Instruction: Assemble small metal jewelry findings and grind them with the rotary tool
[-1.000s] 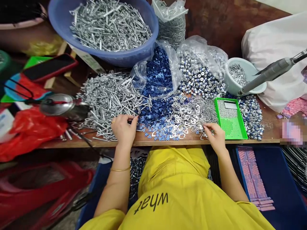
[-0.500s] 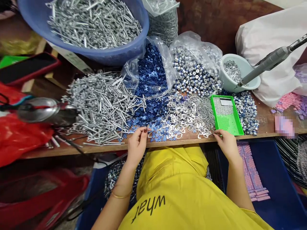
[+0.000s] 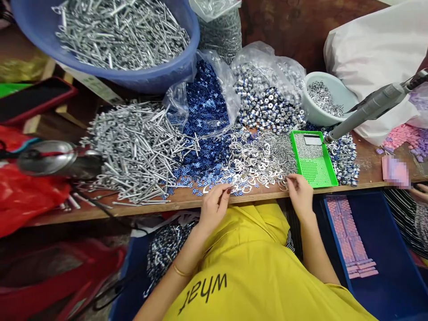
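Observation:
My left hand (image 3: 214,208) is at the table's front edge. Its thumb and fingers are pinched together beside the blue three-armed pieces (image 3: 187,178) and the silver C-shaped clips (image 3: 249,165); what they hold, if anything, is too small to make out. My right hand (image 3: 301,196) is closed in a pinch at the right end of the clips, just left of the green tray (image 3: 335,176), which holds tiny metal parts. Its fingertips meet over small silver pieces, and I cannot tell what is between them. A heap of silver rods (image 3: 133,151) lies left of my left hand.
A blue basin (image 3: 150,73) of rods stands behind. Blue-and-silver cylinders (image 3: 267,107) spill from a plastic bag. A grey electric screwdriver (image 3: 364,109) hangs past a pale bowl (image 3: 349,96). Below the table sits a blue bin (image 3: 384,236) with pink strips. Another person's hand (image 3: 419,194) shows at right.
My left hand has moved right, from the blue pieces towards the clips. My right hand has shifted left. The screwdriver's tip hangs lower, by the tray's corner. A co-worker's hand has appeared at right.

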Demonstrator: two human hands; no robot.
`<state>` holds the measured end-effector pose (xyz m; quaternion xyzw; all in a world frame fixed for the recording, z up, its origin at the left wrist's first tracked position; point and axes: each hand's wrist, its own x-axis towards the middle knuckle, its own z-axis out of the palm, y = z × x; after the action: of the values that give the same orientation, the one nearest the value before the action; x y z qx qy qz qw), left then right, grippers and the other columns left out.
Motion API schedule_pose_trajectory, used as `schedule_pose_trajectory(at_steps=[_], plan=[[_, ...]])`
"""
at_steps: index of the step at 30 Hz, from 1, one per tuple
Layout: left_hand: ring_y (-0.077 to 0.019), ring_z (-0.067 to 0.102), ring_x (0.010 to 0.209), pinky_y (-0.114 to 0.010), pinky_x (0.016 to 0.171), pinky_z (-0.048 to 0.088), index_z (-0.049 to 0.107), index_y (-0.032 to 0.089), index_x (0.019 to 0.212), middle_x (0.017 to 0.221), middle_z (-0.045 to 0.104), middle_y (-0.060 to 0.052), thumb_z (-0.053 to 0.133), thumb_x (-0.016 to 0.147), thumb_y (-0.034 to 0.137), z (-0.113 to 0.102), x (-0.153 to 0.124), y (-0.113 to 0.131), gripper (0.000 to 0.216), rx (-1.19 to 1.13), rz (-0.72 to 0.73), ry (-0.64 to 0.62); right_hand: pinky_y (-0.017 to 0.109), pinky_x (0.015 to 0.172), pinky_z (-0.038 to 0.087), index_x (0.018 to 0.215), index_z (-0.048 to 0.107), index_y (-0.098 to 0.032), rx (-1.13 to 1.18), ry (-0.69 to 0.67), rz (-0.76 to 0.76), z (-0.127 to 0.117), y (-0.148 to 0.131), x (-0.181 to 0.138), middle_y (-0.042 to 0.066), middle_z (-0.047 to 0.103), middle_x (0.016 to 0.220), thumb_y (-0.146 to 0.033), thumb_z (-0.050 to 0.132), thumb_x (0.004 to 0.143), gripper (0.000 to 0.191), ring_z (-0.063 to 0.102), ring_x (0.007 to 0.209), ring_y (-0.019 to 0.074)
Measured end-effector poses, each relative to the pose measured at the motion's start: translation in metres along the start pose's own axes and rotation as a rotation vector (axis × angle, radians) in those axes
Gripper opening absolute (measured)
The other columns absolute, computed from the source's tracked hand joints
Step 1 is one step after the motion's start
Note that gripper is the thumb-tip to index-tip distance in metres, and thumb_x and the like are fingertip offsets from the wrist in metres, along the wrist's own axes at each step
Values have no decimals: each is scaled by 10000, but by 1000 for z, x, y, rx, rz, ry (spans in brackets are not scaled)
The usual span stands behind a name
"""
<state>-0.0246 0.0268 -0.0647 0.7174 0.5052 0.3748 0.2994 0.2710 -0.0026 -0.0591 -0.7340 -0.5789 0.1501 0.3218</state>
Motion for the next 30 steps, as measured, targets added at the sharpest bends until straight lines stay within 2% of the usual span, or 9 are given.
schedule_pose_trajectory(at_steps=[2,4,7,11,14,22,27,30], plan=[[-190,665,861,-299,752,517,650,197,1004,936,718,-68,459,981,313,-1,0,-2,225,6,-50,25,357,807,502,997,648,-201,-80,-8,-9,-13,6,1,88,688,985,-334,480,953,219,637,856,219],[-186,662,846,-289,725,513,649,201,1003,931,714,-62,457,982,322,0,1,-2,228,7,-68,15,359,813,491,965,658,-204,-146,-92,-43,-20,10,2,83,678,960,-294,476,948,204,633,871,225],[-191,657,835,-300,734,510,652,205,989,901,705,-58,465,979,324,6,4,4,221,2,-28,-28,332,758,466,970,666,-214,-246,-158,-54,-15,9,3,76,666,977,-271,468,953,207,628,854,215],[-202,662,879,-320,784,513,647,202,985,917,705,-70,469,979,288,13,4,11,198,-18,15,-67,302,621,377,1002,655,-227,-435,-142,-12,-3,2,5,67,656,1018,-286,493,956,179,612,789,200],[-195,656,864,-314,776,511,639,204,1001,913,695,-65,468,980,273,12,1,11,186,-11,1,-90,300,584,333,1032,637,-220,-483,-143,-19,-2,1,5,72,643,1020,-308,505,953,176,596,745,189],[-196,645,857,-316,775,502,629,216,995,896,683,-54,460,984,285,14,-2,12,183,-30,1,-129,289,593,354,1058,622,-224,-453,-235,-43,-6,3,7,76,635,1039,-315,521,946,176,611,773,194],[-193,647,839,-305,739,490,582,218,1033,921,684,-52,434,991,295,21,1,23,172,-82,-94,-198,289,643,407,966,611,-217,-326,-257,-44,0,5,13,57,627,993,-279,526,916,117,619,806,194],[-186,638,798,-299,712,479,554,219,1056,896,676,-43,413,996,298,26,5,30,173,-126,-148,-244,299,687,451,913,616,-214,-146,-197,-48,1,0,16,47,641,931,-307,530,916,127,611,772,184]])
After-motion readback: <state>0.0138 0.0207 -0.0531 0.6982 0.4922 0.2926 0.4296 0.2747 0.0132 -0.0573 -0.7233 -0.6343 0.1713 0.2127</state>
